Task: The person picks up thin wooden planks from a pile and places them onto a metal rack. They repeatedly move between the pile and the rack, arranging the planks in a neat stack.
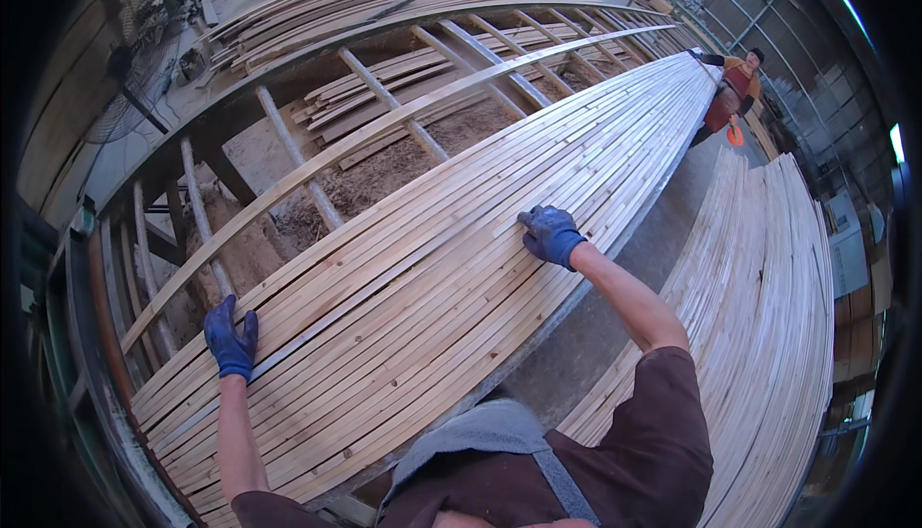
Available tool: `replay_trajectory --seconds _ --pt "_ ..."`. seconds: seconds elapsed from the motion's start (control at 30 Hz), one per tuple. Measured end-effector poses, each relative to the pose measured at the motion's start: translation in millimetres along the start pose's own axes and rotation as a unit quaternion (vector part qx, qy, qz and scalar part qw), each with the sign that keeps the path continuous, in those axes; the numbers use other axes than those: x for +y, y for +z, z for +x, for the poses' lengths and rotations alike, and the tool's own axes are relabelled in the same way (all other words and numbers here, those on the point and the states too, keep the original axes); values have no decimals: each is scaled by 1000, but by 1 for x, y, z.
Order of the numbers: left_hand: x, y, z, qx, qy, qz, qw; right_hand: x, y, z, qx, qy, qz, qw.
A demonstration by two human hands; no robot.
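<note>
Long narrow wooden strips [403, 297] lie side by side in front of me, running from lower left to upper right. My left hand [232, 339], in a blue work glove, rests at the far edge of the strips near their left end, fingers apart. In a matching glove, my right hand [551, 235] is on top of the strips near the middle, its fingers bent; whether it grips one cannot be told. Beyond them, a single wooden strip [389, 121] lies across the metal rollers [371, 80] of the conveyor frame, separate from the rest.
A co-worker [735, 92] in a red apron stands at the strips' far end. Another broad stack of wooden strips [749, 297] is on my right. Loose boards [389, 88] lie under the rollers, with more stacked boards [403, 5] behind. A fan [133, 88] stands at upper left.
</note>
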State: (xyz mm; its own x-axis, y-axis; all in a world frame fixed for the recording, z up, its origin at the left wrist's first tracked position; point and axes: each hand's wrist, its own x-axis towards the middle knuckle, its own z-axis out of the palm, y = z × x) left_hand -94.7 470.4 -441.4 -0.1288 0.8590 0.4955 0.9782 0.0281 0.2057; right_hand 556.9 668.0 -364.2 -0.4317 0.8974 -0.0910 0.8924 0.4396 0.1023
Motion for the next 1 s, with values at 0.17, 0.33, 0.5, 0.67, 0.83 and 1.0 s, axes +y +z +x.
replay_trajectory --seconds 0.17,0.33,0.5,0.67,0.83,1.0 --pt "-11 10 -3 3 14 -8 1000 -5 -3 3 -49 34 1 998" --pt "-13 13 -4 -11 1 -15 1000 -11 -12 1 -65 64 19 996" --pt "-17 15 -7 -5 5 -17 1000 -9 -16 -4 -56 54 23 997" --pt "-23 17 -8 -24 -9 -20 999 -12 -11 -11 -28 58 26 998" --pt "-6 11 -1 -11 -1 -28 1000 -8 15 -79 110 47 108 987" --pt "8 -4 -4 -100 -142 -93 980 23 62 -166 82 79 149 982"
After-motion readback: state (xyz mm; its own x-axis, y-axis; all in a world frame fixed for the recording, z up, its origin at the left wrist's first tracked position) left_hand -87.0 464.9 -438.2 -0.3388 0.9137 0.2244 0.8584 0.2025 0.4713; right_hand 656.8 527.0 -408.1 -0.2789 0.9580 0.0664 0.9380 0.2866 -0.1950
